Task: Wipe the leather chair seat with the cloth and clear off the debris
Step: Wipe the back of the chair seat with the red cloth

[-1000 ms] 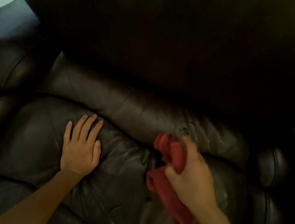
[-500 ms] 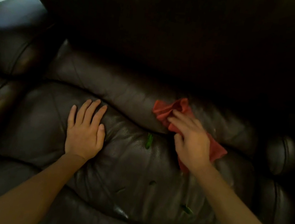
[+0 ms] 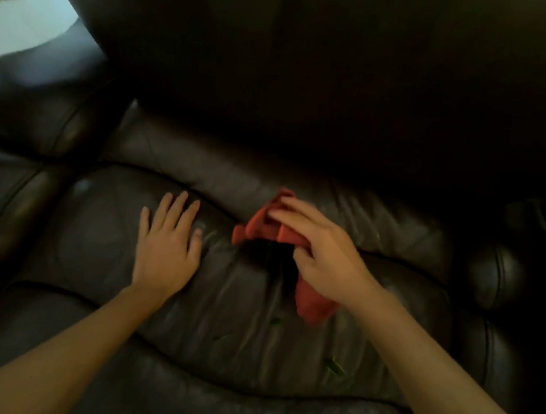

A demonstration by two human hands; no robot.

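Note:
A dark brown leather chair seat (image 3: 241,309) fills the lower half of the view. My right hand (image 3: 324,254) grips a red cloth (image 3: 258,227) and holds it over the seam between seat cushion and backrest. The cloth's tail (image 3: 312,306) hangs out under my palm. My left hand (image 3: 165,245) lies flat on the seat to the left, fingers spread, holding nothing. Small green bits of debris (image 3: 334,367) lie on the seat nearer to me, with others (image 3: 275,320) just below the cloth. A shadow under the cloth hides the leather there.
The dark backrest (image 3: 313,91) rises behind the seat. Padded armrests stand at the left (image 3: 1,194) and right (image 3: 503,276). A pale patch of floor (image 3: 23,18) shows at the top left.
My right hand swept the cloth up to the seam, then drew it left. The green piece seen beside the cloth is now hidden. My left hand stayed flat.

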